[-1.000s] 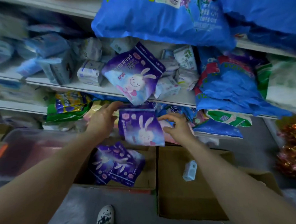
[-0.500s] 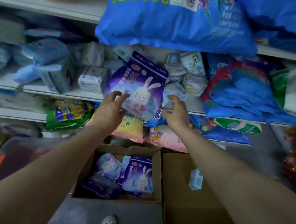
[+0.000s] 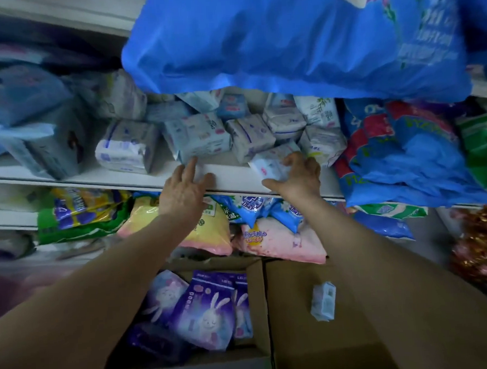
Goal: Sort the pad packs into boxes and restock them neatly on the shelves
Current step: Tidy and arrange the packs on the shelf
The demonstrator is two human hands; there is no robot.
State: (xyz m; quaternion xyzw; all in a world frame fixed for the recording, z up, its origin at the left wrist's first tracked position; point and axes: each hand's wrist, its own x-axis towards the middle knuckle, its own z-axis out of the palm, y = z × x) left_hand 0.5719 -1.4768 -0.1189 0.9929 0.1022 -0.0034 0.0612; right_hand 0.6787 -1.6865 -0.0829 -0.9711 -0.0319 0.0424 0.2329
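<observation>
The left hand reaches over the front edge of the white shelf, fingers spread and straight, fingertips touching a pale blue pad pack. The right hand curls its fingers around a small white pad pack at the same front edge. Below, on the floor, the left cardboard box holds purple bunny packs; the right cardboard box holds one small pack.

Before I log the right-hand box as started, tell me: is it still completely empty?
No, one small pale pad pack already lies on the floor of the right-hand box, while the purple rabbit packs fill the left-hand box.
</observation>
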